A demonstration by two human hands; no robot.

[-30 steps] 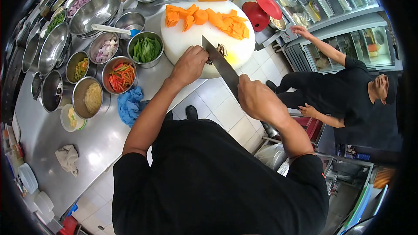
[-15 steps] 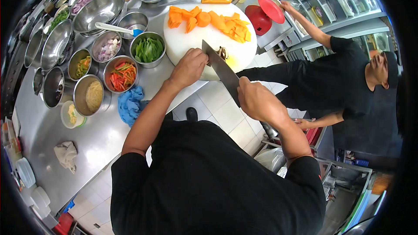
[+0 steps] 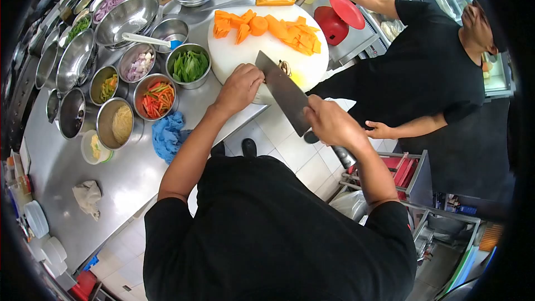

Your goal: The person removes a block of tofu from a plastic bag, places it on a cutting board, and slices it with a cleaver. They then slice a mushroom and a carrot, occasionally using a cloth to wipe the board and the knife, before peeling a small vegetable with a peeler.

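Observation:
My right hand (image 3: 333, 124) is closed round the handle of a cleaver (image 3: 283, 90), whose broad blade slants across the near edge of a round white cutting board (image 3: 231, 56). My left hand (image 3: 239, 88) rests on that edge left of the blade, fingers curled and pressed down; what lies under them is mostly hidden. Small dark brown slices (image 3: 285, 68) sit just beyond the blade, beside a yellowish wet patch on the board. Cut orange carrot pieces (image 3: 257, 24) are spread along the board's far side.
Left of the board stand metal bowls of green leaves (image 3: 190, 67), red pepper strips (image 3: 157, 100) and chopped onion (image 3: 137, 64). A blue cloth (image 3: 169, 136) lies near my left forearm. An orange-handled knife (image 3: 276, 1) lies behind the board. A co-worker (image 3: 429, 61) stands at right.
The co-worker's upper hand has moved from the red lid to the far counter, beside a bowl of pale food now in view. The cleaver has shifted slightly; my left hand stays almost still.

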